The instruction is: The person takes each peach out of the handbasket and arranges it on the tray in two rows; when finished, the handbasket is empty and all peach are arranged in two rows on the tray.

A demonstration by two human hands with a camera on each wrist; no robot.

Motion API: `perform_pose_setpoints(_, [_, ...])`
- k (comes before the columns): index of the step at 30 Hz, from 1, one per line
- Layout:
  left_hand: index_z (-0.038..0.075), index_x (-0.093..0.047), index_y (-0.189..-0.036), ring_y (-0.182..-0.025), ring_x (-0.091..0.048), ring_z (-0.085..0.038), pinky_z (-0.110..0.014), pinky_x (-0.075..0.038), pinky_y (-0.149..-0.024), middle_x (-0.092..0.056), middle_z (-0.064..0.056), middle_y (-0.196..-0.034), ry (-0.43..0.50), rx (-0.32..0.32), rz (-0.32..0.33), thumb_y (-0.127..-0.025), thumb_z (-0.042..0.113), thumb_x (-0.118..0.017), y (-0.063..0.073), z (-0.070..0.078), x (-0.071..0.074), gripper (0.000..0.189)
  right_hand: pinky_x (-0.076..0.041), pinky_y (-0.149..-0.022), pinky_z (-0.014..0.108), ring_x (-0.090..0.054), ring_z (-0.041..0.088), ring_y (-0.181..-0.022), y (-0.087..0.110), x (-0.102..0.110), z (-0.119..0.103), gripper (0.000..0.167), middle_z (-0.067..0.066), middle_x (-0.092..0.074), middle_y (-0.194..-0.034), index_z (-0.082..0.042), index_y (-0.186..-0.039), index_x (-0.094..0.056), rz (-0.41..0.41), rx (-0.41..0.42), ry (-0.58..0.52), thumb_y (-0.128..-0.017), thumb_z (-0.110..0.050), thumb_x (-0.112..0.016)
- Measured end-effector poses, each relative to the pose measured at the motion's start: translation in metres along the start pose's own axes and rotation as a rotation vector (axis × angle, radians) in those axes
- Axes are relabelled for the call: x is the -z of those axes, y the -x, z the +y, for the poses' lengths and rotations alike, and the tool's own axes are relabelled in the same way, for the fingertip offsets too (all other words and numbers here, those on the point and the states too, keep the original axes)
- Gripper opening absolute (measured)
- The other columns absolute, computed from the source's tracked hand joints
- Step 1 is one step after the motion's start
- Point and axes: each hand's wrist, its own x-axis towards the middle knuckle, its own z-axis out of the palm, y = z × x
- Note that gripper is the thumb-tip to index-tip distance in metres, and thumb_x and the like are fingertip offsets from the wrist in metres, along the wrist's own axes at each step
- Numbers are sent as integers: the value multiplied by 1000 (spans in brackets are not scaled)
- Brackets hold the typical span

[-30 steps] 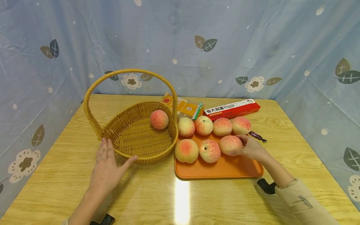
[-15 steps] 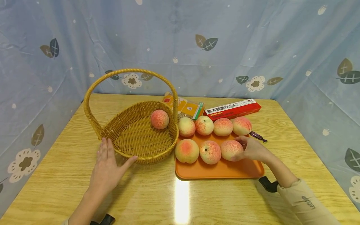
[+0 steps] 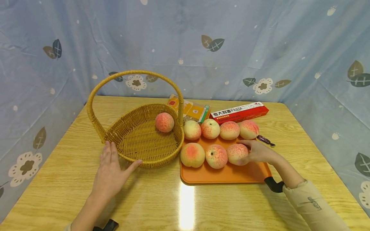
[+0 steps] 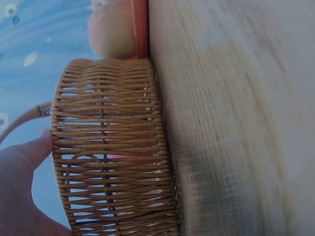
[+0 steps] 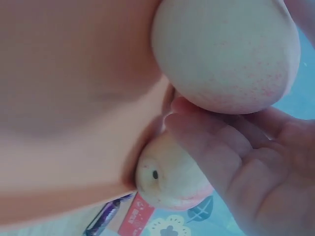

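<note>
My left hand rests against the near left rim of the yellow wicker basket, its fingers straight and thumb spread. In the left wrist view the thumb touches the rim beside the woven wall. One red peach lies inside the basket at the right. With thumb and fingers, my right hand holds the rightmost peach of the front row, low over the orange tray. Beside it sit a speckled peach and a yellower peach. Several peaches form the back row.
Behind the tray lie a red-and-white pasta box and an orange packet. A purple wrapped candy is right of the tray. The basket's tall handle arches upward. A patterned blue curtain encloses the wooden table.
The right hand and its peach have shifted slightly toward the front of the tray, then stayed nearly still. The left hand and basket have hardly moved.
</note>
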Motion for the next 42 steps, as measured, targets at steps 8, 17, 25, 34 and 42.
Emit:
perform_pose_setpoints(8, [-13, 3, -149, -142, 3, -49, -58, -5, -116, 13, -30, -155, -11, 4, 1, -90, 66, -51, 0, 1, 0, 113, -37, -103, 61, -39, 50, -130, -6, 25, -22, 88, 34, -44, -139, 13, -142, -36, 19, 32, -59, -77, -25, -83])
perform_pose_setpoints(17, [-13, 5, -149, -143, 5, -48, -57, -3, -116, 15, -29, -155, -11, 13, -20, -90, 67, -51, -1, 1, 1, 113, -38, -107, 52, -48, 40, -128, -28, 32, -93, 68, 25, -53, -137, 6, -137, -51, 54, 192, -91, -81, -18, -81])
perform_pose_setpoints(25, [-11, 5, -150, -143, 5, -47, -58, -5, -116, 15, -27, -156, 8, 11, -22, -90, 67, -50, -4, 3, 1, 113, -45, -102, 43, -55, 31, -123, -61, 9, -160, 73, 17, -58, -134, 2, -141, -49, -85, 370, 130, -79, -18, -83])
perform_pose_setpoints(34, [-11, 7, -149, -143, 6, -47, -58, -4, -116, 17, -27, -155, 4, 33, -55, -89, 68, -51, -3, 2, 5, 115, -48, -79, 30, -61, 22, -88, -122, -23, -217, 81, 13, -54, -139, -5, -149, -39, -153, 257, 312, -81, -23, -81])
perform_pose_setpoints(42, [-11, 7, -149, -143, 4, -48, -59, -6, -115, 16, -28, -155, 2, 38, -54, -89, 69, -50, -3, 2, 4, 115, -37, -110, 40, -34, 32, -139, -173, -47, -223, 92, 16, -34, -154, -1, -153, -24, -118, 169, 328, -83, -22, -80])
